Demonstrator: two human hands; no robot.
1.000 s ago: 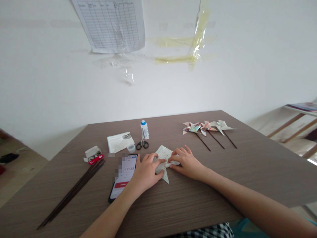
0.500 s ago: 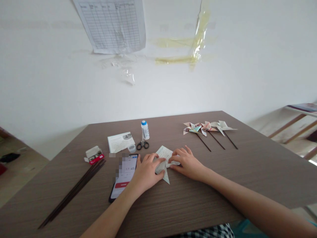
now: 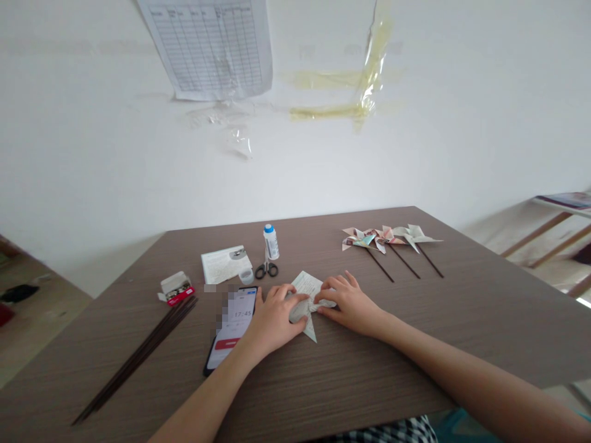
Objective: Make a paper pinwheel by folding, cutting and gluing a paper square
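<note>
My left hand (image 3: 274,321) and my right hand (image 3: 351,304) meet on a folded sheet of printed paper (image 3: 305,287), pinching its gathered middle against the tabletop. Its pointed corners stick out above and below my fingers, and the centre is mostly hidden. My left hand lies just right of a smartphone (image 3: 233,326) showing a timer-like screen. Beyond the paper stand small scissors (image 3: 266,270) and a white glue bottle with a blue cap (image 3: 271,242). Several finished paper pinwheels on dark sticks (image 3: 392,241) lie beyond my right hand.
The brown wood-grain table (image 3: 415,344) holds a bundle of dark sticks (image 3: 138,355), a small pin box (image 3: 175,288) and a paper packet (image 3: 226,264). A white wall with a taped grid sheet (image 3: 210,43) stands behind. A wooden-legged shelf (image 3: 554,221) stands at right.
My hands and the paper stay in the same pose. The whole view drifts very slightly as my head moves.
</note>
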